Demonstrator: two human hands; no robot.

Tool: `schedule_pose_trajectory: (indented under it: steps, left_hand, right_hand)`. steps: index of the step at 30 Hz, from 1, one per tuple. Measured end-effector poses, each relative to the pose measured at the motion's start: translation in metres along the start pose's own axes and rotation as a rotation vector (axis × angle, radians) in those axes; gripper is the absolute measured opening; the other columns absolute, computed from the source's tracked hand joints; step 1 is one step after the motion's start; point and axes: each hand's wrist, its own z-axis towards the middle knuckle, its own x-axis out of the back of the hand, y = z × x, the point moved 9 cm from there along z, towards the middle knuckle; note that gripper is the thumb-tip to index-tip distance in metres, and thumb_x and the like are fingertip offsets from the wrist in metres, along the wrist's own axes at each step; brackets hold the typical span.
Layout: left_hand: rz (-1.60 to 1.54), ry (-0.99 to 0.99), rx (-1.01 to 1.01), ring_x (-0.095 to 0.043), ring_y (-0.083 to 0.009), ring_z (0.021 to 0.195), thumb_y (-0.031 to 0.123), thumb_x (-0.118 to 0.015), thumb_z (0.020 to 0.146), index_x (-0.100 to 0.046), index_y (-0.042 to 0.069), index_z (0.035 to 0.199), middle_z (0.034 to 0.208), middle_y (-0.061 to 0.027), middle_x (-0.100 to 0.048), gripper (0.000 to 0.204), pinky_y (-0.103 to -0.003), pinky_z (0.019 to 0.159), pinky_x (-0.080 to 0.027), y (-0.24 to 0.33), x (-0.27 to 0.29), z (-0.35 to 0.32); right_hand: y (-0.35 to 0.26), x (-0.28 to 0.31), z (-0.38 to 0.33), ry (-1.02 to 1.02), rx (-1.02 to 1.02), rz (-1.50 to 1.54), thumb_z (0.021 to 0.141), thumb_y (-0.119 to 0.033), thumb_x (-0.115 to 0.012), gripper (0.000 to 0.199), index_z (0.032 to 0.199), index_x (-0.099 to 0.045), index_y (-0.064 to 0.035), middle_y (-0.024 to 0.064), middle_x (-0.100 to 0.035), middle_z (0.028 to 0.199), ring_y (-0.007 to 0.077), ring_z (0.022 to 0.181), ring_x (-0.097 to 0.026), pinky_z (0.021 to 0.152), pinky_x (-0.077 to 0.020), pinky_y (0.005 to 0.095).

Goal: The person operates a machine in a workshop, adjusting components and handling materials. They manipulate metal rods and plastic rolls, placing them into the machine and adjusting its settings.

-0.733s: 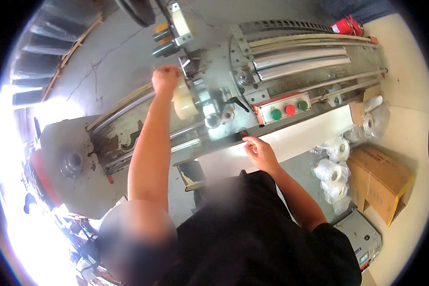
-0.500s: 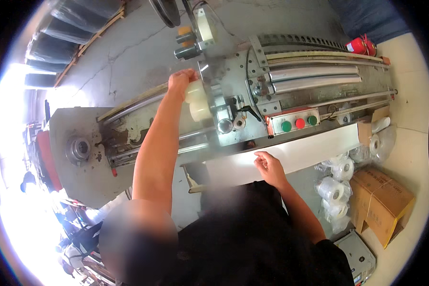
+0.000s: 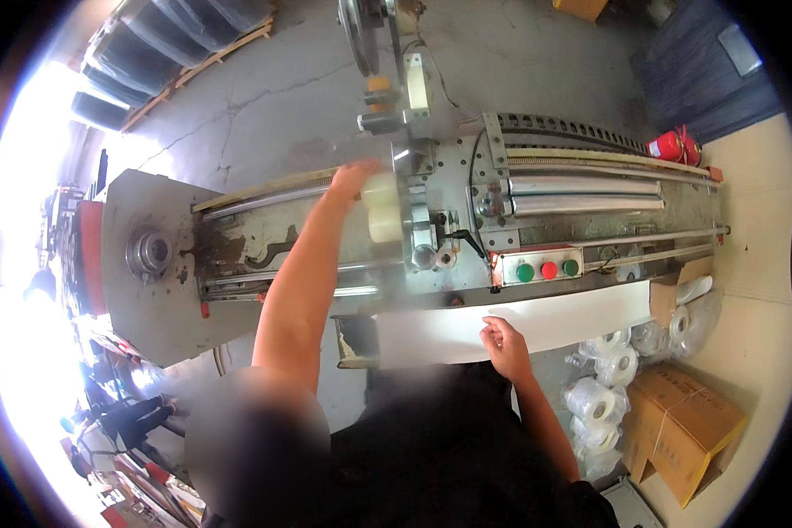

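Note:
My left arm reaches across the machine, and my left hand (image 3: 353, 179) is at the far side of two pale cream rollers (image 3: 383, 220). Its fingers are blurred at the upper roller, so their grip cannot be made out. Just right of the rollers stands a metal carriage (image 3: 421, 224) with a black clamp lever (image 3: 466, 238). My right hand (image 3: 505, 347) hovers over or rests on a long white sheet-covered tray (image 3: 572, 319) along the machine's near side. Its fingers are loosely bent and apart, with nothing visible in them.
A control box (image 3: 537, 267) with green and red buttons sits on the machine's near edge. Metal rollers (image 3: 585, 195) lie right of the carriage. At right are wrapped clear film rolls (image 3: 592, 403), a cardboard box (image 3: 685, 422) and a red fire extinguisher (image 3: 675, 146). A round chuck (image 3: 150, 253) is at left.
The whole view has shifted, so the machine appears lower in the picture. My left hand stays by the cream rollers. My right hand's fingers have curled slightly more over the tray.

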Motion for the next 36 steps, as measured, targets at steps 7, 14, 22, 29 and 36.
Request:
schedule_pose_trajectory:
  steps: [7, 14, 22, 29, 36]
  left_hand:
    - [-0.229, 0.224, -0.165, -0.063, -0.0156, 0.107, 0.033, -0.069, 0.100, -0.066, 0.003, 0.130, 0.117, -0.0032, -0.069, 0.043, -0.033, 0.093, -0.050, -0.068, 0.073, -0.065]
    - [-0.543, 0.558, -0.197, -0.062, -0.0118, 0.092, 0.026, -0.070, 0.099, -0.067, 0.000, 0.120, 0.102, -0.0027, -0.067, 0.033, -0.029, 0.083, -0.050, -0.217, 0.093, -0.277]
    - [-0.696, 0.819, -0.050, -0.062, -0.0122, 0.090, 0.019, -0.068, 0.100, -0.064, 0.000, 0.120, 0.102, -0.0041, -0.067, 0.028, -0.026, 0.080, -0.051, -0.353, 0.037, -0.406]
    - [-0.734, 0.504, -0.106, -0.063, -0.0120, 0.091, 0.019, -0.067, 0.102, -0.061, 0.001, 0.125, 0.108, -0.0059, -0.069, 0.030, -0.027, 0.081, -0.053, -0.340, 0.014, -0.402]
    - [-0.538, 0.450, -0.069, -0.065, -0.0142, 0.095, 0.023, -0.066, 0.103, -0.064, 0.001, 0.124, 0.108, -0.0062, -0.070, 0.030, -0.031, 0.087, -0.053, -0.381, 0.038, -0.469]
  right_hand:
    - [-0.020, -0.004, 0.014, -0.104, 0.073, -0.043, 0.097, -0.013, -0.068, 0.032, 0.126, -0.064, -0.0007, 0.0125, -0.074, 0.100, 0.0210, 0.090, -0.073, 0.081, -0.0570, 0.0330]
    - [-0.027, -0.039, 0.021, -0.305, 0.275, -0.163, 0.097, -0.017, -0.068, 0.033, 0.126, -0.064, -0.0017, 0.0144, -0.073, 0.107, 0.0261, 0.096, -0.073, 0.086, -0.0576, 0.0368]
    - [-0.112, -0.094, -0.003, -0.580, 0.429, -0.415, 0.091, -0.016, -0.067, 0.032, 0.120, -0.067, -0.0034, 0.0170, -0.071, 0.112, 0.0353, 0.099, -0.070, 0.088, -0.0551, 0.0439]
    - [-0.204, -0.155, -0.096, -1.027, 0.520, 0.030, 0.101, -0.021, -0.061, 0.034, 0.129, -0.066, -0.0023, 0.0148, -0.070, 0.125, 0.0278, 0.119, -0.066, 0.105, -0.0497, 0.0405]
    - [-0.476, -0.107, -0.339, -2.024, 0.552, 0.975, 0.101, -0.015, -0.063, 0.032, 0.129, -0.061, 0.0006, 0.0121, -0.069, 0.118, 0.0216, 0.115, -0.065, 0.101, -0.0493, 0.0356]
